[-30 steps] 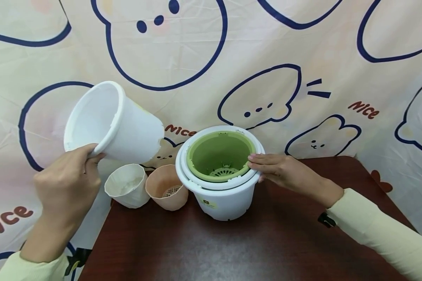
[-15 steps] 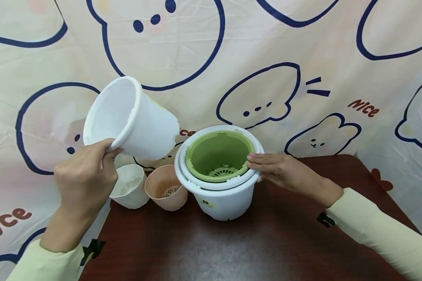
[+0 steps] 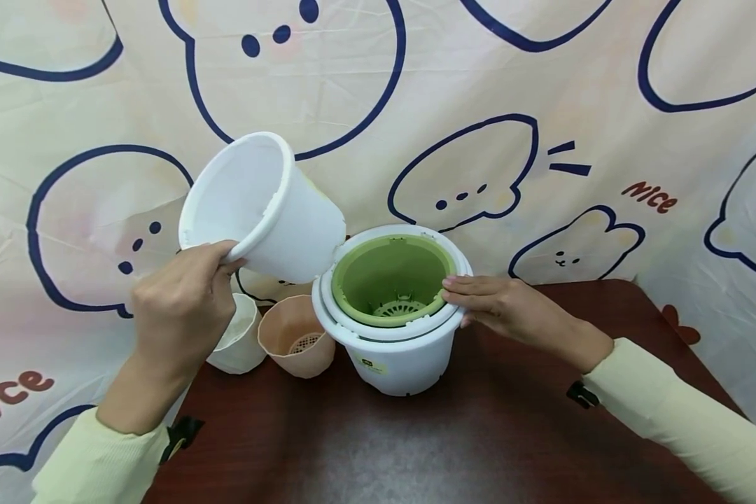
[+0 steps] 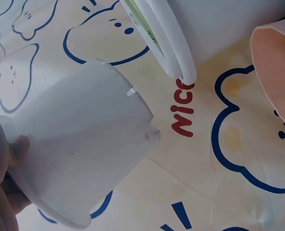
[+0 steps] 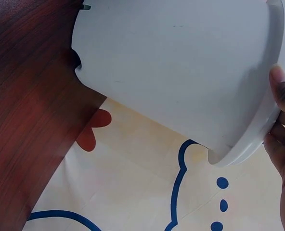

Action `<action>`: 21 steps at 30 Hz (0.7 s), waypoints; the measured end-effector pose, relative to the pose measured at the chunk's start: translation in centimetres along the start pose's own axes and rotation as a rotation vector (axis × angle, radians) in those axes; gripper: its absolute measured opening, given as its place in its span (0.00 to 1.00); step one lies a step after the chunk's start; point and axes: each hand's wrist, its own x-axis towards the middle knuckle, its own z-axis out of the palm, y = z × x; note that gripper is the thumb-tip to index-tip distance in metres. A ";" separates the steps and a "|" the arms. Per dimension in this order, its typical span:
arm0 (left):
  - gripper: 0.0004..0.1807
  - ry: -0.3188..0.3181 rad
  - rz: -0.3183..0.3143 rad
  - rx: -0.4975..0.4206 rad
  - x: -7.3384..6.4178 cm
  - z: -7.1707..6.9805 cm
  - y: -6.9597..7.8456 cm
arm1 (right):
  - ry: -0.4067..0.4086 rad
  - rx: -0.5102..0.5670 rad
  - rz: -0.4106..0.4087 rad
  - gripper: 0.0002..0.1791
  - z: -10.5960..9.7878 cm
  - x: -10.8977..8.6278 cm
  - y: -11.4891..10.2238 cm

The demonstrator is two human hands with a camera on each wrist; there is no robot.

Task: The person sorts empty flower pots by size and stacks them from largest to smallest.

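My left hand [image 3: 185, 308] pinches the rim of a white plastic flowerpot [image 3: 299, 231], raised and tilted with its mouth facing left. Its notched base overlaps the left rim of a nested stack in the head view. That stack stands upright on the table: white flowerpots [image 3: 403, 367] with a green flowerpot [image 3: 397, 273] innermost, slotted at the bottom. At its right side my right hand [image 3: 516, 308] grips the rims, fingers over the top reaching the green edge. The right wrist view shows the thumb against the outer white flowerpot [image 5: 171, 72] near its rim.
To the left of the stack stand a peach flowerpot [image 3: 299, 353] with a perforated bottom and a faceted off-white pot [image 3: 236, 350], partly behind my left hand. A dark reddish-brown table [image 3: 479, 434] carries them. A cartoon-printed cloth [image 3: 466, 77] hangs close behind.
My left hand has carried the tilted white flowerpot rightward and slightly up, until its base overlaps the stack's rim in the head view. My right hand stays on the stack.
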 end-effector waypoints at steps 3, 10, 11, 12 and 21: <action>0.04 0.003 0.010 -0.015 0.2 0.4 0.1 | -0.001 0.002 0.002 0.30 -0.1 0.0 -0.1; 0.07 -0.002 0.036 -0.044 0.4 1.2 0.5 | 0.003 0.004 0.003 0.30 -0.1 0.0 -0.1; 0.07 -0.002 0.038 -0.045 0.5 1.3 0.5 | 0.003 0.007 0.005 0.30 -0.1 0.0 -0.2; 0.07 -0.006 0.041 -0.045 0.5 1.3 0.6 | 0.003 0.008 0.007 0.30 -0.1 0.1 -0.2; 0.04 -0.050 0.073 -0.062 1.0 1.9 1.2 | 0.007 0.014 0.010 0.31 0.0 0.1 -0.2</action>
